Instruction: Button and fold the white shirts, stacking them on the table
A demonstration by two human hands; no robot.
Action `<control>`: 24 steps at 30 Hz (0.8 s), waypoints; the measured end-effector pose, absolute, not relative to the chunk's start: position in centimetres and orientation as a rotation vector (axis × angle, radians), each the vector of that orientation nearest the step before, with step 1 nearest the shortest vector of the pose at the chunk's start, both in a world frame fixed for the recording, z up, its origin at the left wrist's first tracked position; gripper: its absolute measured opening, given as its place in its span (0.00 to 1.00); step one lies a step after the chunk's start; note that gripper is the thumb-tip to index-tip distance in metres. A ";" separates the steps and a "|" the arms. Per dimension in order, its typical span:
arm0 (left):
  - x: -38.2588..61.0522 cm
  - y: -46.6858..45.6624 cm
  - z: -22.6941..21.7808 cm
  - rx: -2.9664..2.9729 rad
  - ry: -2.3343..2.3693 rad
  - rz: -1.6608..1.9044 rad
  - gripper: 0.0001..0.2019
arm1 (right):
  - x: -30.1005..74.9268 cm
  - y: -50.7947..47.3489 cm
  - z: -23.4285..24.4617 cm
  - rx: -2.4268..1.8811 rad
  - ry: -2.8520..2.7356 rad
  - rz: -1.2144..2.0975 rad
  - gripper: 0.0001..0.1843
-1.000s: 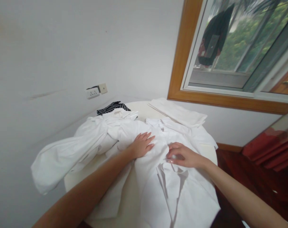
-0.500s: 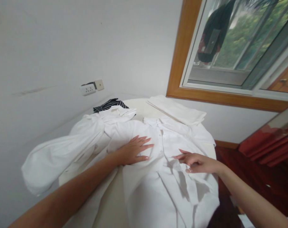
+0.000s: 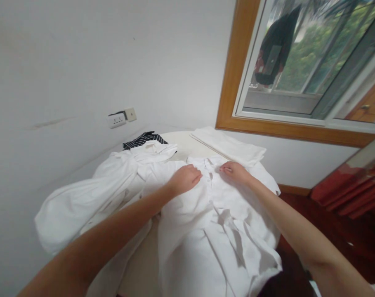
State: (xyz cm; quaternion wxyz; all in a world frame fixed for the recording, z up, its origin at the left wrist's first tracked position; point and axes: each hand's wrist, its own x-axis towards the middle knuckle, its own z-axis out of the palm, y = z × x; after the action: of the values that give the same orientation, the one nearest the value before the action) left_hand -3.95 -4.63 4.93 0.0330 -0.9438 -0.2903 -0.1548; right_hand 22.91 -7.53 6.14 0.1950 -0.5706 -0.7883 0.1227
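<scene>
A white shirt [image 3: 202, 218] with a collar and a buttoned front lies spread over a round, pale table [image 3: 182, 142]. Its lower part is loosely gathered and creased. Left of the placket, below the collar, my left hand [image 3: 185, 180] is closed on the shirt's cloth. On the other side of the placket my right hand [image 3: 235, 171] also pinches the cloth, fingers curled. The bits of fabric inside both hands are hidden by the fingers. Beside my left forearm lies a second white garment [image 3: 91, 198] with a full, puffy sleeve hanging past the table edge.
A folded off-white cloth [image 3: 229, 144] rests at the back right. Black striped fabric [image 3: 144, 139] sits at the back left by the wall. A socket [image 3: 117, 120] is on that wall. To the right are a wood-framed window [image 3: 295, 125] and a red curtain [image 3: 345, 189].
Both hands have moved up toward the collar. Their spread fingers have closed on the shirt's cloth. The shirt's lower right edge has shifted slightly inward.
</scene>
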 end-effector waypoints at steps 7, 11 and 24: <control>-0.7 -0.1 1.0 -2.738 -1.289 -0.485 0.22 | 19.4 -6.7 1.4 -1.723 -2.357 -0.021 0.27; -1.4 0.1 -0.1 -2.756 -1.390 -0.473 0.25 | 20.2 -8.6 0.8 -1.626 -2.486 0.073 0.32; -1.2 2.0 3.3 -2.635 -1.353 -0.510 0.19 | 19.9 -5.0 5.6 -1.681 -2.276 -0.035 0.20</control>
State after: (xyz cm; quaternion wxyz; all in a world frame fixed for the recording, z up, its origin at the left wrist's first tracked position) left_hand -1.22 2.04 3.29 0.0678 -0.8746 -0.4493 -0.1694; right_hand 19.88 -4.97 5.62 0.1553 -0.5870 -0.7945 -0.0123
